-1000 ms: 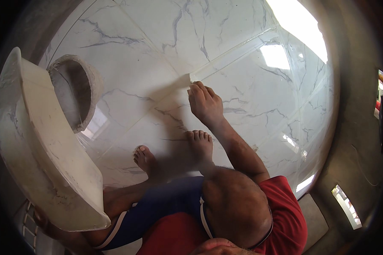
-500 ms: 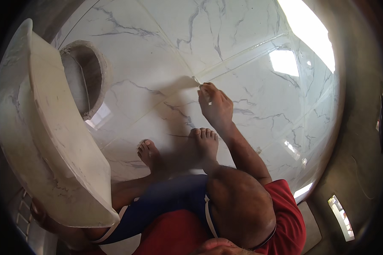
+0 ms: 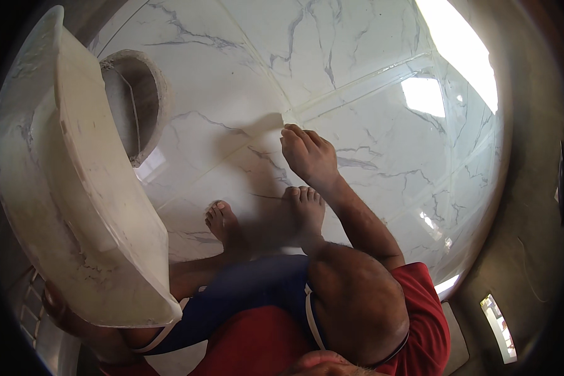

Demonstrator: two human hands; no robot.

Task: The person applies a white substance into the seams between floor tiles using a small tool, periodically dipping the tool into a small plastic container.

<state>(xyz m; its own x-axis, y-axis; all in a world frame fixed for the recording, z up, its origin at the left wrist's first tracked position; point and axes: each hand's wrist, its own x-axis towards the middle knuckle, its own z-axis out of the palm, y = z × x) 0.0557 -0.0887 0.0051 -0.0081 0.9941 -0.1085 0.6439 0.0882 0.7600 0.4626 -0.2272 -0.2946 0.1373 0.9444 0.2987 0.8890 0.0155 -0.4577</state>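
My right hand [image 3: 308, 156] is low over the glossy white marble-patterned tiles [image 3: 370, 50], fingers pinched together. A small pale flat piece [image 3: 288, 118] shows just past its fingertips, touching the floor where tile joints meet; its exact kind is unclear. Pale smears of paste run along the joint [image 3: 363, 84] beyond the hand. At the left, close to me, a large off-white tub [image 3: 100, 169] stands tilted on its side, with dried residue on its walls. My left arm [image 3: 75, 323] reaches behind the tub's lower edge. The tub hides my left fingers.
A round grey vessel [image 3: 160, 106] with a crusted rim and a thin wire across it stands beyond the tub. My bare feet [image 3: 307, 210] rest on the tiles below my right hand. Bright light reflects off the floor at the right. A dark surface [image 3: 514, 250] curves along the right side.
My right hand has turned slightly and shifted a little left along the joint, fingers still pinched. The whole view has moved slightly; the tub appears a little further right.
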